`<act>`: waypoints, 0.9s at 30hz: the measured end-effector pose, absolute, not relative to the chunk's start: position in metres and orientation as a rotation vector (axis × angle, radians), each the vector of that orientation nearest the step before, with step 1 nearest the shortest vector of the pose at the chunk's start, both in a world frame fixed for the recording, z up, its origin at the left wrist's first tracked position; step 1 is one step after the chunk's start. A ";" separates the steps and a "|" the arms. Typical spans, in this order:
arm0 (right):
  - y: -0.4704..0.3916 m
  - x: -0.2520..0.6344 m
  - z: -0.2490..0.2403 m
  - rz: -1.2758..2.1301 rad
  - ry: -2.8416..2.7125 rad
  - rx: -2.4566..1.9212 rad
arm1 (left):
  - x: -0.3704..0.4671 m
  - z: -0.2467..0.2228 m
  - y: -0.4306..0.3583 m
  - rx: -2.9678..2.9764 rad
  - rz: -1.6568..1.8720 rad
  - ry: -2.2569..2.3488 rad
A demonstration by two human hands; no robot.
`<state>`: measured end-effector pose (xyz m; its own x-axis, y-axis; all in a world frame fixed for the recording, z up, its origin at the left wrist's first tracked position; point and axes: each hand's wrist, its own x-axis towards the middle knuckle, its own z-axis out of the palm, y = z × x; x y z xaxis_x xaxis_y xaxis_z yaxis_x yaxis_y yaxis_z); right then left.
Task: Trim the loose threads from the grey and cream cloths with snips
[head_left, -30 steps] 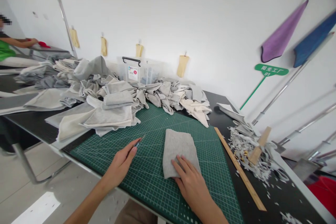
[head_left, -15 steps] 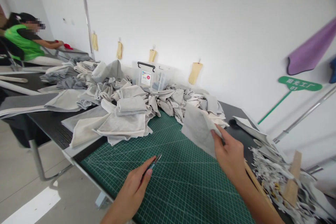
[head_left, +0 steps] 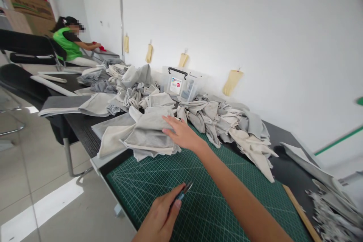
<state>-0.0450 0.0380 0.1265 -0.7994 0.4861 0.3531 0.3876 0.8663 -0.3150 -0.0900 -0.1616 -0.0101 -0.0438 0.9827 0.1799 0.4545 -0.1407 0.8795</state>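
My left hand (head_left: pixel 163 211) is closed around a small pair of thread snips (head_left: pixel 185 190), whose pointed metal tips show past the fingers above the green cutting mat (head_left: pixel 229 174). Stretched out across the mat, my right hand (head_left: pixel 181 132) rests its spread fingers on the right side of a stack of folded grey cloths (head_left: pixel 150 130). No cloth is gripped in it. To the right of that hand lies a heap of crumpled grey and off-white cloths (head_left: pixel 224 117).
Behind the cloths stands a clear plastic box (head_left: pixel 176 85). White scraps (head_left: pixel 329 208) and a wooden strip (head_left: pixel 297 208) lie at the right. Yellow gloves (head_left: pixel 233 82) hang on the wall. Far left, a person in a green vest (head_left: pixel 68 43) sits at another table.
My right hand has moved left and let go of the grey cloth on top of the stack. The view has swung left. My left hand keeps hold of the snips.
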 end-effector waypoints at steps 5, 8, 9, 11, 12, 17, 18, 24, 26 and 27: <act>0.029 0.024 0.112 0.273 -2.430 -0.873 | -0.093 -0.013 -0.165 1.722 1.111 1.507; 0.023 0.084 0.094 0.220 -2.293 -1.053 | -0.093 -0.015 -0.166 1.735 1.082 1.515; 0.018 0.105 0.085 0.207 -2.273 -1.135 | -0.093 -0.015 -0.166 1.735 1.079 1.519; 0.006 0.149 0.062 0.201 -2.243 -1.293 | -0.091 -0.014 -0.167 1.733 1.071 1.517; -0.002 0.170 0.050 0.206 -2.237 -1.363 | -0.090 -0.013 -0.167 1.723 1.065 1.518; -0.037 0.253 -0.008 0.155 -2.157 -1.538 | -0.086 -0.009 -0.164 1.647 1.006 1.480; -0.042 0.262 -0.015 0.144 -2.140 -1.544 | -0.085 -0.006 -0.162 1.650 0.982 1.452; -0.048 0.273 -0.024 0.131 -2.108 -1.548 | -0.061 0.048 -0.139 1.899 0.796 1.246; -0.047 0.272 -0.023 0.140 -2.093 -1.534 | -0.044 0.071 -0.122 2.020 0.800 1.184; -0.046 0.272 -0.023 0.149 -2.085 -1.525 | -0.035 0.078 -0.111 2.088 0.817 1.144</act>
